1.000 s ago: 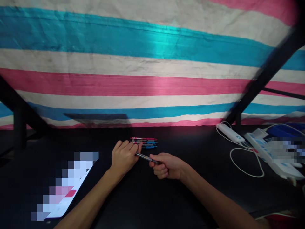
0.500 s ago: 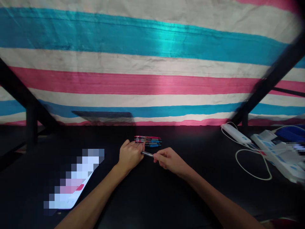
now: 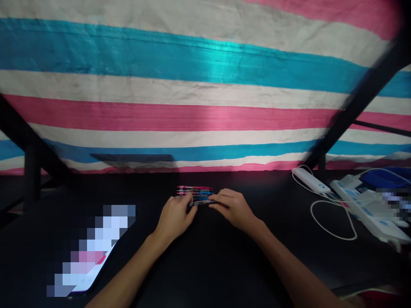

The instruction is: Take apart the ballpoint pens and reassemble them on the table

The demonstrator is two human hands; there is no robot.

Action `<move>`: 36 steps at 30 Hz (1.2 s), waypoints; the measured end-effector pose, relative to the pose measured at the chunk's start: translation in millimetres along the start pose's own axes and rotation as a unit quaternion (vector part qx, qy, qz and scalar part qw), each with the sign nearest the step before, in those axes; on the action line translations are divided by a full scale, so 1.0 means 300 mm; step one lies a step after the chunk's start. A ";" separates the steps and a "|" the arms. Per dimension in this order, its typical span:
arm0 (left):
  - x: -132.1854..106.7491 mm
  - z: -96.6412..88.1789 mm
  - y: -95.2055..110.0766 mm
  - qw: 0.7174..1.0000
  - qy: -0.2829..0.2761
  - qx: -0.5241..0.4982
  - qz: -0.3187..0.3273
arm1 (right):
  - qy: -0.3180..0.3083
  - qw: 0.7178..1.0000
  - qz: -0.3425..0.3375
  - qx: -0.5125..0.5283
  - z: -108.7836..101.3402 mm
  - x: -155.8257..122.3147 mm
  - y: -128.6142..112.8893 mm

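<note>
Several pens [image 3: 195,188] with red, blue and dark parts lie side by side on the black table, pointing left to right. Along the near side of this row is a dark pen [image 3: 203,202], level with the others. My left hand [image 3: 177,216] has its thumb and fingers closed on the left end of that pen. The fingertips of my right hand [image 3: 233,207] pinch its right end. My left fingers cover the left ends of the nearer pens.
A phone [image 3: 93,280] with a lit, blurred screen lies at the left. On the right are a white power strip [image 3: 361,209], a white device [image 3: 310,179], looped white cables [image 3: 355,233] and a blue item [image 3: 382,177]. A striped sheet [image 3: 192,115] hangs behind the table.
Both hands have brought the pen forward, from in front of the row to right beside it. My right hand has moved up. The view has shifted slightly.
</note>
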State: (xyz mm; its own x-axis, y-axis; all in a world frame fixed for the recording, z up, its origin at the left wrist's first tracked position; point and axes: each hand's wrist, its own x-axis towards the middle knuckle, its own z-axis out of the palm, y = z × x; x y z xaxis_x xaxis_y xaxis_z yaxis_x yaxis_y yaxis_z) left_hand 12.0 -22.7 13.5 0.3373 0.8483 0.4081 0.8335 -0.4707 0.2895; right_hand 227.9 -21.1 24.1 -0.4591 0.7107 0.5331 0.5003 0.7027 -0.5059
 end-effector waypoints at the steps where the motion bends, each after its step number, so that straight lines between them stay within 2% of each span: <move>1: 0.002 -0.004 -0.004 0.999 0.021 -0.041 0.001 | 0.016 0.999 0.027 0.016 -0.006 0.002 0.003; 4: 0.010 -0.016 -0.022 0.982 0.075 -0.173 -0.002 | 0.071 0.983 0.138 0.096 -0.019 0.007 0.024; 7: 0.020 -0.023 -0.039 0.965 0.089 -0.248 0.004 | 0.085 0.938 0.253 0.221 -0.018 0.012 0.052; 9: 0.022 -0.024 -0.046 0.963 0.092 -0.255 0.002 | 0.087 0.910 0.282 0.292 -0.011 0.015 0.063; 13: 0.019 -0.030 -0.050 0.965 0.108 -0.240 -0.010 | 0.114 0.872 0.265 0.395 0.006 0.017 0.061; 17: 0.017 -0.037 -0.053 0.969 0.116 -0.214 -0.038 | 0.109 0.861 0.257 0.426 0.005 0.015 0.038; 21: 0.019 -0.028 -0.059 0.948 0.112 -0.285 -0.089 | 0.095 0.839 0.281 0.455 -0.006 0.014 0.022; 24: 0.024 -0.018 -0.061 0.915 0.116 -0.365 -0.127 | 0.083 0.846 0.320 0.418 -0.006 0.016 0.023; 27: 0.030 -0.014 -0.063 0.887 0.113 -0.425 -0.143 | 0.081 0.864 0.308 0.390 -0.004 0.018 0.025; 29: 0.033 -0.014 -0.066 0.873 0.109 -0.452 -0.148 | 0.079 0.866 0.299 0.394 -0.004 0.018 0.026; 33: 0.033 -0.015 -0.066 0.866 0.100 -0.467 -0.150 | 0.063 0.854 0.320 0.406 -0.005 0.017 0.029; 36: 0.032 -0.017 -0.062 0.867 0.096 -0.467 -0.146 | 0.086 0.851 0.312 0.414 -0.009 0.016 0.030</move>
State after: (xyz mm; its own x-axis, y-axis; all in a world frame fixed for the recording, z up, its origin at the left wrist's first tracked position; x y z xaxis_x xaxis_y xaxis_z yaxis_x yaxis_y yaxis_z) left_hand -2.4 -7.1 16.3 0.0167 0.9507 0.3095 0.1226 -0.3092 0.9431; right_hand 232.1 -11.5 23.9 -0.1442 0.9887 0.0408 -0.1134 0.0245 -0.9932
